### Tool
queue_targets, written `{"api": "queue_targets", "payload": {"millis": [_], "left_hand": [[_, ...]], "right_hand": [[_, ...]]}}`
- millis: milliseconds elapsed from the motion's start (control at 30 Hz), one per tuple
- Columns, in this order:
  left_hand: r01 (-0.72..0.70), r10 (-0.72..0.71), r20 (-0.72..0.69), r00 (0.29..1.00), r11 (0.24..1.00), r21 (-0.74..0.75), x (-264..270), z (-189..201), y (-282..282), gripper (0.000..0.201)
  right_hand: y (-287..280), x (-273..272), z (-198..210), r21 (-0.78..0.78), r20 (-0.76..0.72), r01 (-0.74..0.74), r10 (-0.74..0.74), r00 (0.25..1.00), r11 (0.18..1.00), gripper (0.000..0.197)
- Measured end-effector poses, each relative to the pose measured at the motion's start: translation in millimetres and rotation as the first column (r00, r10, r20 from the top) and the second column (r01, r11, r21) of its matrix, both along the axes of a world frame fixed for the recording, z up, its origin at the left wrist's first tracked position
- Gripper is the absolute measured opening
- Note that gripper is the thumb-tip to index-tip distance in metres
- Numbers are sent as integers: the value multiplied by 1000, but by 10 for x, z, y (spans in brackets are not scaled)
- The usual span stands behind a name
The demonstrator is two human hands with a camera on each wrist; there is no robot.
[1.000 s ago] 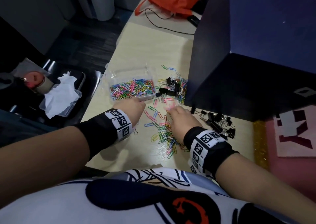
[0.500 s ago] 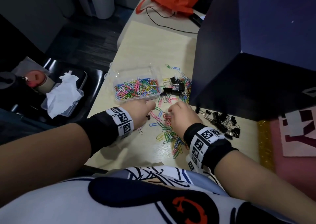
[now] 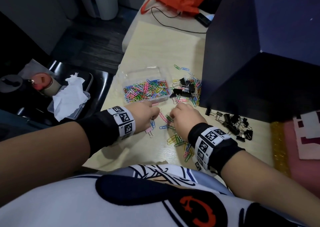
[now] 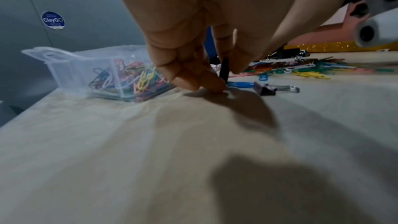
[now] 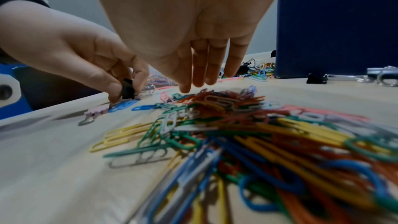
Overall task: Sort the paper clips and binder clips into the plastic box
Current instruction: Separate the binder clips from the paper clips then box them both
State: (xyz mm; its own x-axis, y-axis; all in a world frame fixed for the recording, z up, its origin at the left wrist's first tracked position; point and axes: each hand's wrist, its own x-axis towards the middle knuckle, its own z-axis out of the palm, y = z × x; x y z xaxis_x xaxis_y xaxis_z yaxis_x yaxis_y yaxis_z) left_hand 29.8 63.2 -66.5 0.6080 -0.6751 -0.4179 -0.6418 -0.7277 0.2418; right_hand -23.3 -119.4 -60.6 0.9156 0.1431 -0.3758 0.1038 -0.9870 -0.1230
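Observation:
A clear plastic box (image 3: 138, 74) (image 4: 71, 69) holding several coloured paper clips stands on the pale table. In front of it, my left hand (image 3: 154, 118) (image 4: 224, 81) pinches a small black binder clip (image 4: 224, 70) (image 5: 128, 89) upright against the tabletop. A pink binder clip (image 3: 149, 132) (image 5: 94, 113) lies beside that wrist. My right hand (image 3: 173, 118) (image 5: 204, 83) hangs with straight fingers, the tips touching the loose pile of paper clips (image 3: 178, 138) (image 5: 237, 125). A mixed heap of clips (image 3: 187, 88) lies right of the box. Black binder clips (image 3: 232, 126) lie at the far right.
A tall dark blue box (image 3: 242, 71) stands close on the right. An orange bag (image 3: 180, 0) and a cable lie at the far end. Left of the table edge, a tissue in a clear lid (image 3: 69, 97) sits on a black chair. Gold and pink sheets (image 3: 280, 149) lie far right.
My left hand has come away from the box's front wall to the loose clips and taken a black binder clip between its fingers. The right hand has shifted slightly left over the pile.

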Motion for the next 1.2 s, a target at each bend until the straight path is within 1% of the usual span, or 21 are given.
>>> {"api": "queue_targets", "payload": {"millis": [33,100,200,300,367,433,500,567,633,700,733,800,833,900,967,1033,1133,1200], "left_hand": [[-2,2,6,1000,1000,-4,5,12,0,17],[-7,7,11,1000,999,33,15,25,13,14],[-40,39,17,999,997,68,32,50,50,16],[-103,103,31,994,995,7,42,96,102,15],[-163,163,36,986,987,-16,52,122,136,18],[-191,192,37,981,981,-24,66,146,152,20],[-169,170,42,985,985,-17,64,158,163,16],[-129,128,53,990,992,7,61,161,170,14],[-94,91,53,994,994,61,64,174,166,18],[-71,66,54,996,993,97,54,210,140,23],[-64,57,59,997,992,111,43,225,132,25],[-51,40,83,996,990,131,2,221,126,27],[-48,36,89,995,989,137,-20,211,126,27],[-46,38,56,998,989,144,-55,181,106,30],[-20,17,20,1000,988,151,-77,152,44,39],[17,-22,24,999,984,175,-90,136,-37,40],[38,-45,32,998,980,197,-99,126,-103,33],[56,-66,44,997,976,210,-102,128,-116,29]], "right_hand": [[17,22,10,29,2,-1,1,1000,1000,35],[71,83,21,98,-3,-30,30,1000,995,37],[179,172,6,149,8,-126,127,992,981,48],[243,198,-29,111,-31,-225,230,973,968,60],[242,160,-37,66,-41,-236,239,970,969,59],[209,107,-25,20,-22,-210,210,977,978,52],[178,58,9,-32,-3,-171,171,985,985,42],[165,43,37,-64,11,-163,164,986,985,37],[219,40,40,-13,29,-224,224,974,974,41],[302,20,14,59,20,-332,331,943,941,53],[328,2,-7,68,-9,-372,373,928,926,57],[306,-60,-44,41,-73,-401,403,912,915,60],[263,-95,-48,31,-91,-397,398,913,917,61],[160,-161,-27,19,-111,-369,369,923,929,61],[68,-228,-25,5,-91,-349,348,933,937,62],[-18,-298,-24,4,-65,-319,319,945,948,61],[-114,-370,22,54,-4,-212,213,977,976,47],[-119,-366,53,82,54,-116,112,992,990,40]]}}
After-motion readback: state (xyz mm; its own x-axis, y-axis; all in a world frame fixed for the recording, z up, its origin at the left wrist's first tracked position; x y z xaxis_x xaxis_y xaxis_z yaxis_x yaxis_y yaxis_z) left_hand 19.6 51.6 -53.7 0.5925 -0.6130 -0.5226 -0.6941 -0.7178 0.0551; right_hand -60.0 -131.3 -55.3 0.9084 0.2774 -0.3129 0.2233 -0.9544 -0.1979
